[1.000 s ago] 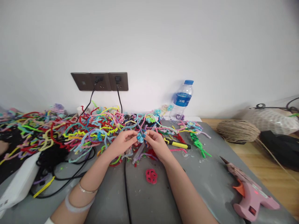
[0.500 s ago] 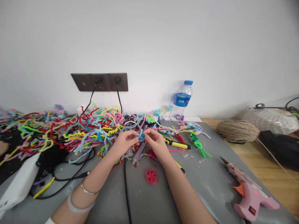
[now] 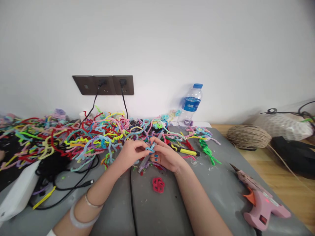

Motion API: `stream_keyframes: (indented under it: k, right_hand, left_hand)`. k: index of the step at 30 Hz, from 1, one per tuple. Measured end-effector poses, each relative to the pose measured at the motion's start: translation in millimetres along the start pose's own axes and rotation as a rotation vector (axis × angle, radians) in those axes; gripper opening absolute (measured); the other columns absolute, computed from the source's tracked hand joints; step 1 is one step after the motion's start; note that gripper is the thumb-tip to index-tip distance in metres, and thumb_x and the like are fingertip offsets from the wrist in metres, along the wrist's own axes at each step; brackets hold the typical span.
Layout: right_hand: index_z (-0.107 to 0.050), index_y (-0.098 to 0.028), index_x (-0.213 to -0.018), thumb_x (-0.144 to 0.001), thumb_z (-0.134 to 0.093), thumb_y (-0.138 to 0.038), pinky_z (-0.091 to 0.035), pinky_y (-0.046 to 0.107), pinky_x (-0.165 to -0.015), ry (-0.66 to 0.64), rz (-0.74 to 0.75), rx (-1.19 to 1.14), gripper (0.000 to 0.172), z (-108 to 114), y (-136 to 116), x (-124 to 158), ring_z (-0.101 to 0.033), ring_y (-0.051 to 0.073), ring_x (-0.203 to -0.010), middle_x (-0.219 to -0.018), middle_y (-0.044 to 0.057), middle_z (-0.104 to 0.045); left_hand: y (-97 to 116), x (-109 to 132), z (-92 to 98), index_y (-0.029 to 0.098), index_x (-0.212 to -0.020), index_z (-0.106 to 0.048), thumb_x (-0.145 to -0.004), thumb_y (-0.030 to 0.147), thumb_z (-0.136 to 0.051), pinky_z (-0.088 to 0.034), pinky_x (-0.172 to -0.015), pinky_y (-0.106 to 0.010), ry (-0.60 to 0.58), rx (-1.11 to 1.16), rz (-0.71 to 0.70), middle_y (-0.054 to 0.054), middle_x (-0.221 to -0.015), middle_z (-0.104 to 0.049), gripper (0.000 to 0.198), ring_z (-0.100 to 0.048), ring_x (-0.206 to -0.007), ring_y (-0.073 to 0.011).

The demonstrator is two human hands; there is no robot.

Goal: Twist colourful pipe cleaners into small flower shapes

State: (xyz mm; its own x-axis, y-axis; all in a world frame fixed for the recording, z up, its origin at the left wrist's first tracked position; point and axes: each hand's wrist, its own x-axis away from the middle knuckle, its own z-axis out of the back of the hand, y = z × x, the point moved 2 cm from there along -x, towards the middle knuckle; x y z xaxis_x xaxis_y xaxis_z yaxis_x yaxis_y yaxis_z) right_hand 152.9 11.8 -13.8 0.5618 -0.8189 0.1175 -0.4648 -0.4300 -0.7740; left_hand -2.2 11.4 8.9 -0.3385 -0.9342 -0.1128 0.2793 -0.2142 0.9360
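Note:
Between my two hands is a small light-blue pipe cleaner [image 3: 150, 148], bent into loops. My left hand [image 3: 131, 153] pinches it from the left with thumb and forefinger. From the right, my right hand [image 3: 167, 155] grips the same piece, its fingers curled and blue nails showing. Below the hands, a red pipe-cleaner flower [image 3: 158, 185] of several loops lies flat on the grey table [image 3: 157, 216]. A clear glue stick [image 3: 144, 164] seems to lie just behind and under my fingers, partly hidden.
Tangled colourful pipe cleaners [image 3: 86, 134] cover the table's back left. A yellow cutter [image 3: 187, 151] and green twisted pipe cleaner [image 3: 206, 151] lie right of my hands. A pink glue gun [image 3: 263, 205], twine [image 3: 248, 136], bottle [image 3: 191, 104] and white box [image 3: 19, 191] stand around. Black cable [image 3: 132, 203] crosses the front.
My right hand has turned, its fingers now curled under the light-blue piece with more nails showing. My left hand still pinches it. The whole view has shifted slightly.

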Motion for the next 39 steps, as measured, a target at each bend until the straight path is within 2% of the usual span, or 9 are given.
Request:
stream_keyframes:
  k: [5,9,12,19,23,27,32,36,39]
  right_hand:
    - [-0.06,-0.022,-0.085,-0.081,-0.07,-0.037,-0.04,0.023,-0.052,0.202,0.407,0.4,0.019,6,2,-10,-0.05,0.01,-0.057,-0.077,-0.002,-0.054]
    - [-0.065,-0.021,-0.088,-0.087,-0.063,-0.034,-0.046,0.028,-0.06,0.204,0.642,0.643,0.013,3,-4,-8,-0.057,0.016,-0.073,-0.089,0.004,-0.059]
    - [-0.066,-0.022,-0.088,-0.09,-0.059,-0.028,-0.047,0.029,-0.066,0.187,0.73,0.81,0.009,1,-9,-3,-0.058,0.019,-0.084,-0.091,0.006,-0.059]
    - [-0.064,-0.02,-0.085,-0.093,-0.056,-0.032,-0.046,0.033,-0.079,0.119,0.693,0.78,0.017,2,-9,-5,-0.058,0.02,-0.091,-0.093,0.007,-0.06]
    - [-0.064,-0.021,-0.092,-0.094,-0.053,-0.037,-0.049,0.031,-0.072,0.208,0.646,0.671,0.019,4,-4,-7,-0.06,0.018,-0.081,-0.087,0.004,-0.061]
    - [-0.062,-0.023,-0.106,-0.087,-0.063,-0.028,-0.048,0.028,-0.066,0.257,0.73,0.723,0.019,3,-4,-5,-0.06,0.016,-0.077,-0.095,0.004,-0.061]
    - [-0.065,-0.021,-0.092,-0.084,-0.066,-0.028,-0.047,0.027,-0.061,0.289,0.711,0.798,0.011,3,-4,-7,-0.057,0.015,-0.071,-0.087,0.003,-0.059]
    - [-0.066,-0.021,-0.089,-0.083,-0.067,-0.039,-0.05,0.03,-0.065,0.299,0.645,0.669,0.019,3,-3,-8,-0.06,0.017,-0.072,-0.083,0.004,-0.062]
    - [-0.065,-0.021,-0.089,-0.082,-0.067,-0.047,-0.05,0.031,-0.061,0.288,0.564,0.58,0.027,2,-2,-10,-0.059,0.016,-0.063,-0.077,0.003,-0.064]
  left_hand:
    - [-9,-5,2.9,0.017,-0.067,-0.054,-0.071,0.026,-0.072,-0.047,-0.057,-0.022,0.132,0.189,0.065,0.002,-0.06,-0.063,0.021,-0.059,-0.056,-0.0116]
    - [-6,-6,5.7,0.016,-0.069,-0.055,-0.073,0.028,-0.073,-0.049,-0.057,-0.022,0.129,0.255,0.067,0.002,-0.059,-0.065,0.022,-0.061,-0.055,-0.0112]
    - [-2,-4,6.1,0.016,-0.069,-0.056,-0.072,0.028,-0.074,-0.05,-0.057,-0.022,0.122,0.283,0.072,0.001,-0.059,-0.065,0.022,-0.061,-0.055,-0.011]
    - [1,-3,3.5,0.016,-0.067,-0.055,-0.07,0.029,-0.078,-0.05,-0.055,-0.021,0.135,0.298,0.072,0.002,-0.057,-0.065,0.027,-0.061,-0.053,-0.0105]
    - [-4,-5,3.1,0.016,-0.067,-0.055,-0.065,0.038,-0.082,-0.053,-0.056,-0.022,0.209,0.381,0.134,0.001,-0.059,-0.066,0.035,-0.063,-0.054,-0.0115]
    - [-10,-7,1.2,0.016,-0.068,-0.056,-0.064,0.047,-0.082,-0.056,-0.058,-0.023,0.238,0.492,0.194,0.002,-0.061,-0.064,0.04,-0.064,-0.058,-0.0126]
    - [-11,-7,-1.9,0.016,-0.076,-0.061,-0.069,0.043,-0.079,-0.057,-0.06,-0.022,0.186,0.471,0.162,0.004,-0.071,-0.06,0.033,-0.061,-0.059,-0.0091]
    - [-11,-8,-1.7,0.016,-0.077,-0.062,-0.069,0.042,-0.079,-0.057,-0.063,-0.022,0.197,0.491,0.168,0.003,-0.074,-0.062,0.032,-0.063,-0.062,-0.0096]
    - [-12,-8,-1.5,0.016,-0.077,-0.063,-0.068,0.041,-0.08,-0.057,-0.067,-0.024,0.211,0.491,0.173,0.001,-0.073,-0.064,0.032,-0.064,-0.065,-0.011]
